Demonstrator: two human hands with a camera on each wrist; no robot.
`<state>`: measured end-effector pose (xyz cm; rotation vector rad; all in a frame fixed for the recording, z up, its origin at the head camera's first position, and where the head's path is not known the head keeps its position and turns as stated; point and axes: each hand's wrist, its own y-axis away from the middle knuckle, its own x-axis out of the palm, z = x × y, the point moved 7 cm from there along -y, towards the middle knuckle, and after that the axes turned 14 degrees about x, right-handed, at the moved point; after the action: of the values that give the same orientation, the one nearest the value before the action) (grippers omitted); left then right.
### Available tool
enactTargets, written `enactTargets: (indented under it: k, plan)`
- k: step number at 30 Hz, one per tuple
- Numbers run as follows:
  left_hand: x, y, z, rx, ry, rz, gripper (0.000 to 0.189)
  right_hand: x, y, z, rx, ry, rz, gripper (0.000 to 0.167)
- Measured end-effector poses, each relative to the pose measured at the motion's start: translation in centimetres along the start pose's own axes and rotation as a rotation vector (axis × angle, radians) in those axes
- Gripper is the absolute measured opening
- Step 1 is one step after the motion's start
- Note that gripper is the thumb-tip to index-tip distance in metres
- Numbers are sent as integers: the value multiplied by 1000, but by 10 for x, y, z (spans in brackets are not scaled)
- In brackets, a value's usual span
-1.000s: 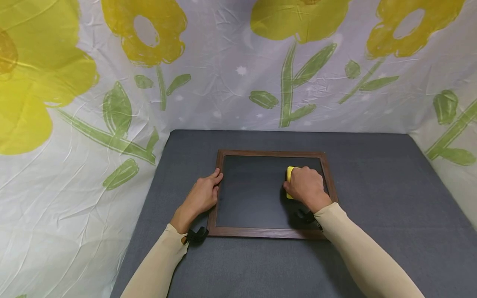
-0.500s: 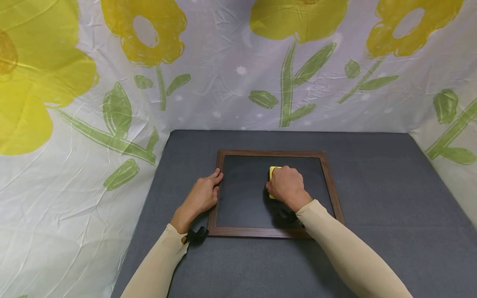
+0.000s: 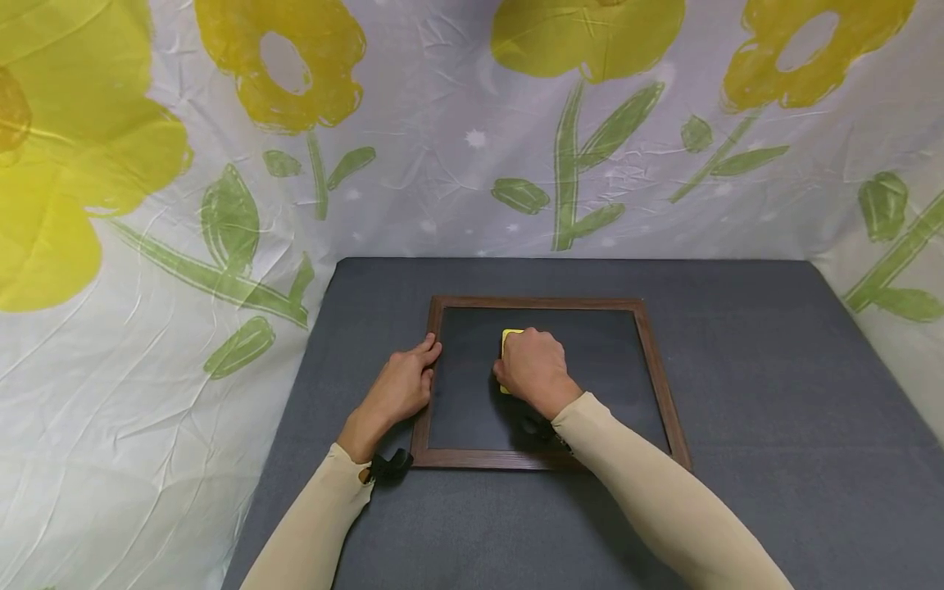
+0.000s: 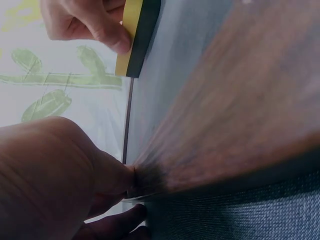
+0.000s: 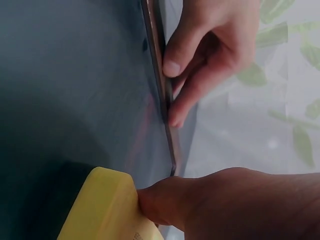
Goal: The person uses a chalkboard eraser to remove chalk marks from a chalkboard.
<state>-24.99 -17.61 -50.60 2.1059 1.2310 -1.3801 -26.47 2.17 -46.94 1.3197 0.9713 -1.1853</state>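
Across the left side of the head view hangs a cloth (image 3: 413,197) printed with yellow flowers, running along the back of the grey worktop (image 3: 774,369) too. Rising from the lower left, a beige sleeve (image 3: 306,524) ends at a black strap (image 3: 391,465), worn presumably to carry the wrist camera. Beyond it, left of centre, the left hand (image 3: 394,389) pinches the left rail of the brown frame (image 3: 546,303): the left wrist view shows digits on both sides of that edge, a grip that probably serves to brace the board against sliding while reaching barely over its surface. Inside the frame lies the dark board (image 3: 472,422), flat on the worktop near the middle of the picture; close to the left rail, the right wrist view shows a faint reddish streak (image 5: 141,130), whether a mark or a reflection I cannot tell. Just left of the board's middle sits the yellow-and-black block (image 5: 105,207), its dark side toward the board. From above, the right hand (image 3: 534,370) clasps its yellow part, fingers bent, likely so the dark side can meet the surface and the knuckles ride above it. Toward the lower right, the other sleeve (image 3: 664,492) slants across the frame's bottom rail.
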Motion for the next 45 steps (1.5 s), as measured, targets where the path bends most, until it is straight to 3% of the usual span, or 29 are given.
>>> enactTargets:
  k: [11,17,19,23,26,28,31,35,39,45]
  plan:
    - [0,0,0,-10,-17,-5,51,3,4,36,-50,34,-13,37]
    - [0,1,0,4,-9,-38,51,5,8,58,-98,53,-10,37]
    - [7,2,10,25,-25,-62,52,5,9,64,-113,51,-12,37]
    - [6,3,11,46,-3,-92,52,5,10,74,-127,48,-11,36]
    - [5,3,11,54,12,-95,52,5,10,79,-130,48,-7,37]
    - [12,2,21,65,-12,-97,54,6,10,82,-130,44,-3,37]
    - [13,2,22,65,-27,-91,54,7,11,85,-134,36,2,37]
    - [2,1,6,29,-1,-56,52,6,11,88,-144,28,3,34]
    - [0,0,2,2,-19,-21,52,5,11,88,-150,22,-6,35]
    - [0,-1,2,7,-12,-19,51,7,10,86,-141,19,0,37]
